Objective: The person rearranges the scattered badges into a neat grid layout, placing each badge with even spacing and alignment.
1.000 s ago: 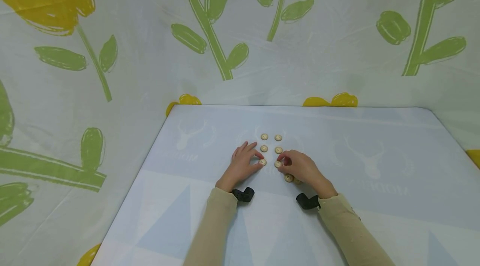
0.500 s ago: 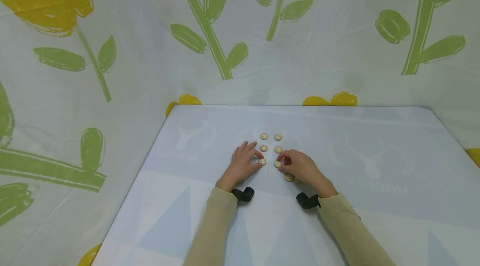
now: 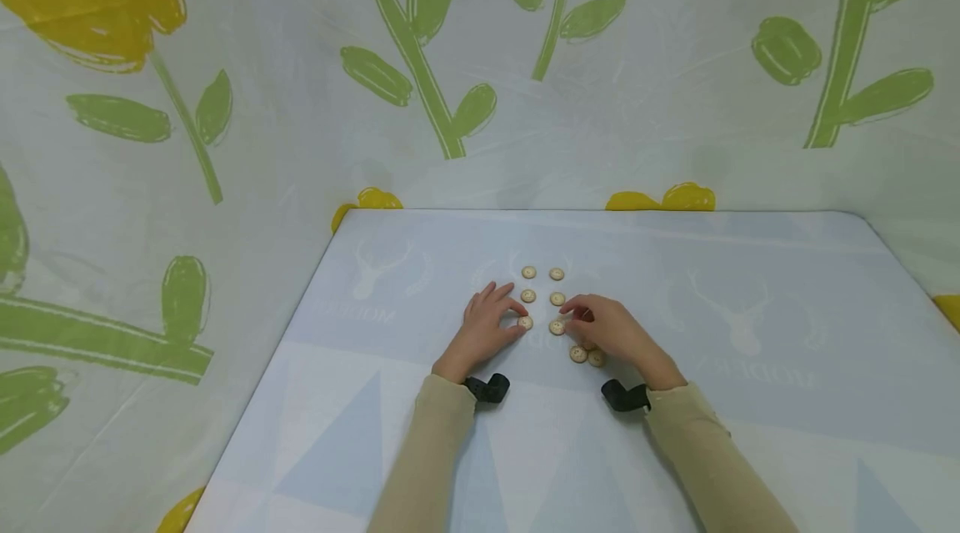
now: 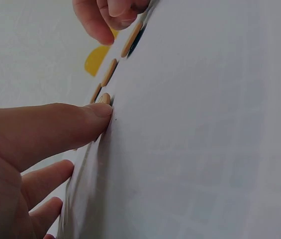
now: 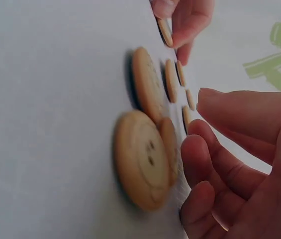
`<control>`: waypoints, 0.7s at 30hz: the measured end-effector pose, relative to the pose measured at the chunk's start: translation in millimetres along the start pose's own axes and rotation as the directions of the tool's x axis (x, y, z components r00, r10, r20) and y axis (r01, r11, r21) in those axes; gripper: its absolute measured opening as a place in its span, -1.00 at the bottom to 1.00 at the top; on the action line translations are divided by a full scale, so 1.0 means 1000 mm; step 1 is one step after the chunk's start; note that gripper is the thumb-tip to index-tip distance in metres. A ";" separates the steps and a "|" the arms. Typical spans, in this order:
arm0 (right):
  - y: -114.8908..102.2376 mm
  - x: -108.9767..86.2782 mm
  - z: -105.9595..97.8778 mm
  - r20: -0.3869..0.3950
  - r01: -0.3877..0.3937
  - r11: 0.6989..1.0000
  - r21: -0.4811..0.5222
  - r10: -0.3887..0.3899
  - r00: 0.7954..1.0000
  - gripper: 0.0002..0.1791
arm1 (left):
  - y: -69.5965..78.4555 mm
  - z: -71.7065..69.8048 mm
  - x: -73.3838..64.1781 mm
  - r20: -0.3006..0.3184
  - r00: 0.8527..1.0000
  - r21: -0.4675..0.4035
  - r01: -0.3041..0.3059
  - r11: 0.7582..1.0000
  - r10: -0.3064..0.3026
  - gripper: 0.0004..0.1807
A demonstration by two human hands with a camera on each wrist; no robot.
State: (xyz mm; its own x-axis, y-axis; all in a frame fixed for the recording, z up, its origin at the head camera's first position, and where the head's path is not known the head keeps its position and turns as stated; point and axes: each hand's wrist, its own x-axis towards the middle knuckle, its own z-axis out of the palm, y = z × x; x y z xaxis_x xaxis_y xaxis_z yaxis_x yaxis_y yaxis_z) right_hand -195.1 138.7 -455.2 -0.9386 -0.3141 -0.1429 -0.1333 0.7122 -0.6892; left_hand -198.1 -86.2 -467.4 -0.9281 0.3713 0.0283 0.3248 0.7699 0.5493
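Round tan buttons with small dark holes lie on the table in two short columns. My left hand (image 3: pixel 483 326) pinches the nearest left button (image 3: pixel 525 323) between thumb and index finger; the left wrist view shows the thumb on that button's edge (image 4: pixel 105 98). Opposite it lies the nearest right button (image 3: pixel 557 327), flat beside my right hand (image 3: pixel 611 333). The right thumb and index finger stand apart with nothing between them, the other fingers loosely bent. Below that hand sit several more buttons close together, the largest-looking one (image 5: pixel 142 159) in the right wrist view leaning on another.
Farther back, two left buttons (image 3: pixel 528 296) and two right buttons (image 3: pixel 557 299) continue the columns. The table (image 3: pixel 420 450) has a pale blue and white patterned cover. A flower-printed cloth (image 3: pixel 270 99) rises behind its far edge and along its left side.
My right hand has let go of the nearest right button and drawn back slightly to the right, uncovering more of the cluster. My left hand keeps its pinch in the same spot.
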 end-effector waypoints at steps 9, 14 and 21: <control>0.008 -0.004 -0.020 0.049 -0.032 0.999 -0.002 0.032 0.998 -0.74 | -0.002 0.001 0.001 -0.006 1.000 -0.013 -0.007 1.000 0.007 -0.84; 0.010 -0.007 -0.029 0.110 -0.031 0.999 -0.040 0.035 0.993 -0.68 | -0.001 0.001 0.001 0.000 1.000 -0.015 -0.007 1.000 0.007 -0.84; 0.011 -0.011 -0.035 0.134 0.008 0.998 -0.069 0.002 0.991 -0.70 | 0.000 0.000 0.000 0.002 1.000 -0.013 -0.004 1.000 0.004 -0.83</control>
State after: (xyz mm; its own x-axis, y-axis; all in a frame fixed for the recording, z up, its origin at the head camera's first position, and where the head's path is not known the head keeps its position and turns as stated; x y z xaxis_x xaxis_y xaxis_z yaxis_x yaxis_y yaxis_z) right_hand -197.8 172.2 -436.3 -0.8877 -0.3941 -0.2380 -0.1619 0.7512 -0.6399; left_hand -198.4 -86.5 -467.1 -0.9264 0.3754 0.0290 0.3261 0.7613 0.5604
